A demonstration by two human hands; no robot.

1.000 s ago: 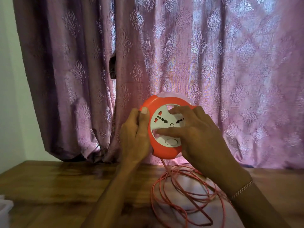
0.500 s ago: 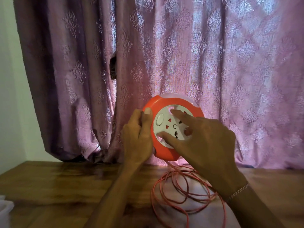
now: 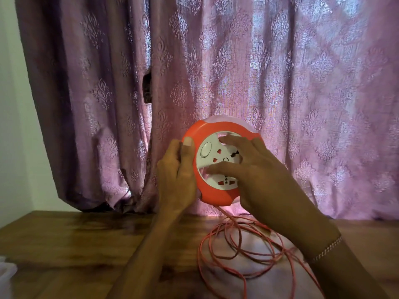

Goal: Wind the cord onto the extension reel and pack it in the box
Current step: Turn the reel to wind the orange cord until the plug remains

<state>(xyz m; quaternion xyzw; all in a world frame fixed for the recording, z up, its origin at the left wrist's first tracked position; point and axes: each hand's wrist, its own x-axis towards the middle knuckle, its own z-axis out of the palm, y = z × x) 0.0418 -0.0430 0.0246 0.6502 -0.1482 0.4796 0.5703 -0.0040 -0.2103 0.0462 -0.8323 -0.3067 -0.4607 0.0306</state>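
An orange round extension reel (image 3: 218, 195) with a white socket face is held upright above the table. My left hand (image 3: 176, 175) grips its left rim, thumb on the front. My right hand (image 3: 254, 175) lies across the white face (image 3: 216, 155), fingertips pressed into its finger holes. From the reel's underside the orange cord (image 3: 239, 251) hangs down into several loose loops lying on the table and on a pale surface (image 3: 269, 281) below. No box can be identified for certain.
A wooden table (image 3: 75, 244) spreads below and to the left. A mauve patterned curtain (image 3: 216, 72) hangs right behind the reel. A white object's corner (image 3: 5, 272) shows at the lower left edge. A pale wall (image 3: 13, 126) stands on the left.
The white face has turned: its oval button went from the bottom to the upper left. My right hand moved with it around the face. The left hand stayed on the rim.
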